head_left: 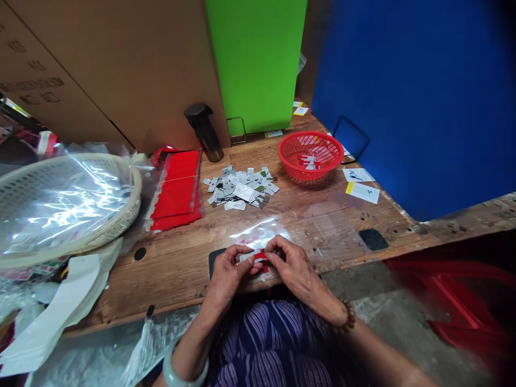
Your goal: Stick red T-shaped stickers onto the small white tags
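Note:
My left hand [228,269] and my right hand [292,263] meet at the near edge of the wooden table [322,215]. Both pinch a small red and white card piece [255,256] held between the fingertips. A clear plastic bag [260,232] lies flat on the table just beyond my hands. Farther back a pile of small grey and white cards [241,188] is spread out. A stack of red cards in clear wrap [178,189] lies to the left of the pile.
A red mesh basket [310,154] with a few pieces stands at the back right. A large white basket [68,199] holding clear plastic sits at the left. A black bottle [203,131], cardboard boxes, a green panel and a blue panel line the back. Loose paper slips [362,191] lie at the right.

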A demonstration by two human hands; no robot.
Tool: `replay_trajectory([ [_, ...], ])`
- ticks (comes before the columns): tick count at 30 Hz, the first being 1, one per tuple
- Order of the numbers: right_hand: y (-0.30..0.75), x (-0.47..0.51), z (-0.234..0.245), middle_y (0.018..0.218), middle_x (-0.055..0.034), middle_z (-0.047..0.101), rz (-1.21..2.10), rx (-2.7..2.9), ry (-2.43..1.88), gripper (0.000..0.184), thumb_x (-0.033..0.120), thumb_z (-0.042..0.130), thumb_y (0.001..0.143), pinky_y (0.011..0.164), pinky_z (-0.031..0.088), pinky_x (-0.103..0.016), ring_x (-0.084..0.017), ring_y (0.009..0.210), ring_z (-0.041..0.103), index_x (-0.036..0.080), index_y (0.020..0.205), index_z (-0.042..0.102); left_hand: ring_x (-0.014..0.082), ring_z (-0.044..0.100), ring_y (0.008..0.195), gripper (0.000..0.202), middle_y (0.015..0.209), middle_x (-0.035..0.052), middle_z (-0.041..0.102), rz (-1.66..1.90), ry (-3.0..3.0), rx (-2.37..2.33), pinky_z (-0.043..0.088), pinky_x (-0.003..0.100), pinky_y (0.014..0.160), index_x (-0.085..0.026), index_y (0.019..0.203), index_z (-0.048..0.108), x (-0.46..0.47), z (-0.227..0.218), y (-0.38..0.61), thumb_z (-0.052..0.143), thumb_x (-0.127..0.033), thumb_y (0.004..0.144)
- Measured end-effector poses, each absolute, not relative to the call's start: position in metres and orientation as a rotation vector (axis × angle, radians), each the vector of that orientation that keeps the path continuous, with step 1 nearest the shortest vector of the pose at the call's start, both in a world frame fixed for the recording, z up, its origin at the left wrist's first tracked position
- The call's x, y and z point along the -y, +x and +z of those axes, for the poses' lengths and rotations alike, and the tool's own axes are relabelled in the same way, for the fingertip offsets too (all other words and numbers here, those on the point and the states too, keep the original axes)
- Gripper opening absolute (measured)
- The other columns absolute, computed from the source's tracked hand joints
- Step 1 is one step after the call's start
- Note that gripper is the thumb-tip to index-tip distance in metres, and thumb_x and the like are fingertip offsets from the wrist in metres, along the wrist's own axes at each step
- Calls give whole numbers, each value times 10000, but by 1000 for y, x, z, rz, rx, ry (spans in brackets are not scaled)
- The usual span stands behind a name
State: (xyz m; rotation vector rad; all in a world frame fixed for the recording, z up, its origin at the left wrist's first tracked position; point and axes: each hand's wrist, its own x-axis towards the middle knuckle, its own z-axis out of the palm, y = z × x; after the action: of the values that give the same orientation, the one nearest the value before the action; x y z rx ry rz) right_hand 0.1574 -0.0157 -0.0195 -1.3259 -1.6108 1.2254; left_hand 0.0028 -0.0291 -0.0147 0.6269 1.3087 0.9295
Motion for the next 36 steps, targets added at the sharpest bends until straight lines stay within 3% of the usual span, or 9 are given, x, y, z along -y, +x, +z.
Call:
replay_trajectory([
  [17, 154, 15, -29, 735, 9, 540, 1056, 1754, -1362, 104, 123, 442, 825, 612, 357, -250, -128, 660, 489, 196, 765, 486, 145, 673, 548, 414, 623, 69, 709, 908, 552, -1316, 493, 180, 538, -131, 858, 553, 29, -19, 2, 793, -274, 553],
  [25, 154, 18, -25, 785, -13, 573, 885, 1918, -1421, 115, 102, 455, 832, 713, 357, -292, -163, 745, 510, 200, 809, 509, 140, 677, 571, 399, 610, 42, 699, 907, 556, -1357, 507, 178, 561, -134, 854, 562, 30, -18, 3, 793, -263, 555],
  [32, 152, 24, -22, 877, -60, 577, 724, 1949, -1437, 140, 136, 414, 864, 786, 374, -353, -207, 821, 530, 205, 926, 519, 149, 670, 547, 421, 612, 37, 694, 931, 553, -1313, 497, 186, 510, -137, 861, 557, 27, -20, 2, 798, -272, 544],
  [36, 161, 13, -24, 898, -60, 569, 761, 1783, -1476, 305, 166, 490, 818, 743, 416, -338, -204, 790, 551, 203, 1118, 451, 153, 670, 540, 417, 586, 41, 688, 915, 519, -1294, 523, 217, 552, -136, 867, 541, 24, -21, -1, 795, -245, 554],
])
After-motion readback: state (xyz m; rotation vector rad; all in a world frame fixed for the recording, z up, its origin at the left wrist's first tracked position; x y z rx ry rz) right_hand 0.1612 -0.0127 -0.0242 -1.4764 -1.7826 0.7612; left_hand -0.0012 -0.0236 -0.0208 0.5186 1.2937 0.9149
